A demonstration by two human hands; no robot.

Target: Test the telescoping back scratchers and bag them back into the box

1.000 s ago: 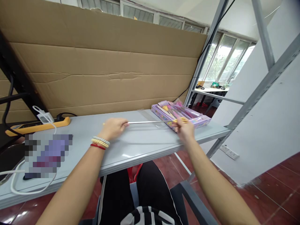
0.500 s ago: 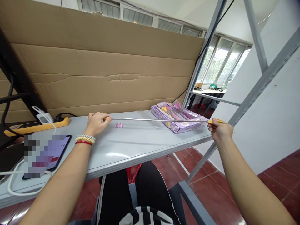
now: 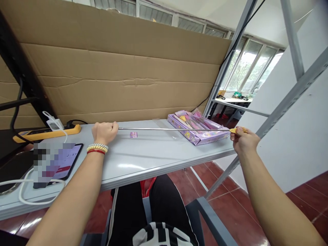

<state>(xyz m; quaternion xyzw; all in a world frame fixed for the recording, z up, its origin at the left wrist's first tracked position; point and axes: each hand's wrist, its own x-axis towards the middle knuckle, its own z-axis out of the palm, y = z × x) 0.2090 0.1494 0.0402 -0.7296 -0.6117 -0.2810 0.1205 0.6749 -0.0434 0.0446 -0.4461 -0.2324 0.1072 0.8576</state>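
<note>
A thin telescopic metal rod (image 3: 174,129) with a yellow claw-shaped tip (image 3: 238,130) stretches level above the grey table (image 3: 143,160). My left hand (image 3: 104,132) is closed in a fist round the rod's handle end, resting at the table's far side. My right hand (image 3: 243,140) pinches the yellow tip, held out past the table's right edge. Beneath the rod lies a purple box (image 3: 198,127) with several more packaged pieces in it. A small purple tag (image 3: 133,135) lies on the table under the rod.
A phone (image 3: 60,162) with a white cable (image 3: 30,194) lies at the left. A yellow power strip (image 3: 47,133) with a white charger sits by the cardboard wall (image 3: 123,78). Grey shelf uprights (image 3: 282,102) stand at the right. My legs and a chair are under the table.
My hands have moved far apart and the rod has been drawn out to several times its earlier length. The right hand went past the table's edge; the small purple tag came into view.
</note>
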